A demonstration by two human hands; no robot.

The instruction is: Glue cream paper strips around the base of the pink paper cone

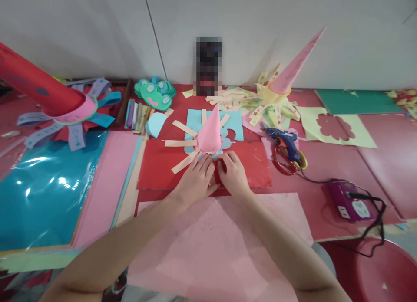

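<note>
The item under inspection is a pink paper cone, upright on a scalloped blue base, located about midway between the far and near edges of the desk. By judgement it is very light, soft-walled and easily creased; the tip and the narrow strips look the most fragile. Paper of this kind should offer fair grip. Recommended hold: low on the cone, where it meets the base, or flat on the base itself, with little pressure.

Appearance: plain pink, wide at the foot, running to a sharp point. Peach strips radiate from around the foot, several toward the desk's left edge. The base overlaps a red sheet.

Left hand: fingers extended over the near side of the base, thumb spread, no grasp evident. Right hand: fingers bent at the same near side; whether it pinches anything cannot be told.

Surroundings: a pink sheet extends past the desk's near edge. A glue gun lies to the right. Near the far edge stand a taller pink cone and a green frog cutout.
</note>
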